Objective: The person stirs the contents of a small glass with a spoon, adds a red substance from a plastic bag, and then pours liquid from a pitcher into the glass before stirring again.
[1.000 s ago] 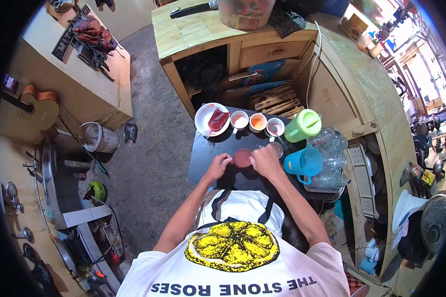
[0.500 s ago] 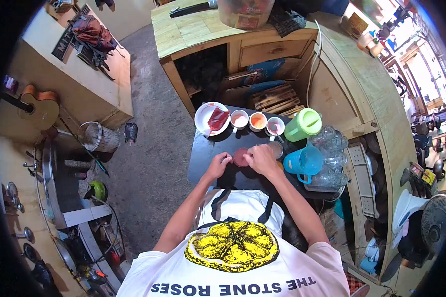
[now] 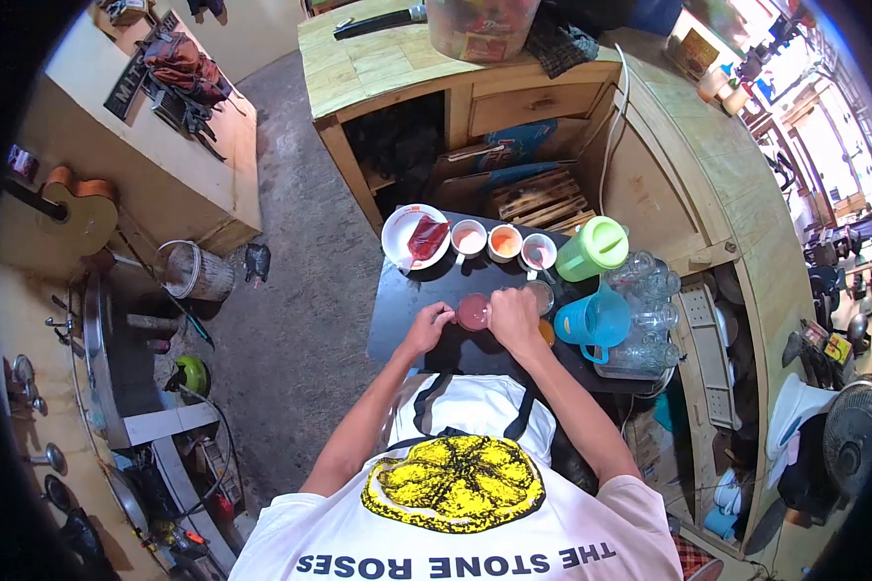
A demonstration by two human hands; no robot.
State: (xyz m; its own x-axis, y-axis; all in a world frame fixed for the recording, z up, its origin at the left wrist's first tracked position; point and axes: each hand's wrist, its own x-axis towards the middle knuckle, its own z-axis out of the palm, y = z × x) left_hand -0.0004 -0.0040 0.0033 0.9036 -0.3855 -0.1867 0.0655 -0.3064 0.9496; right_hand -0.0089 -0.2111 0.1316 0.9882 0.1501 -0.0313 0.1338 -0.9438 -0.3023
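A glass of reddish-pink drink stands on the black table between both hands. At its left side my left hand is closed, fingertips pressed together; what they pinch is too small to make out. My right hand is curled at the glass's right edge, its fingertips partly hidden. Just beyond it are a clear glass and an orange item, partly covered by the hand. Behind stand a white bowl with a red packet and white cups of pink, orange and pink contents with a spoon.
A green lidded pitcher, a blue pitcher and a tray of upturned clear glasses occupy the table's right side. A wooden counter rises behind. A bucket is on the floor at left.
My right hand has shifted slightly right, off the top of the red drink, showing more of its surface. My left hand stays nearly in place.
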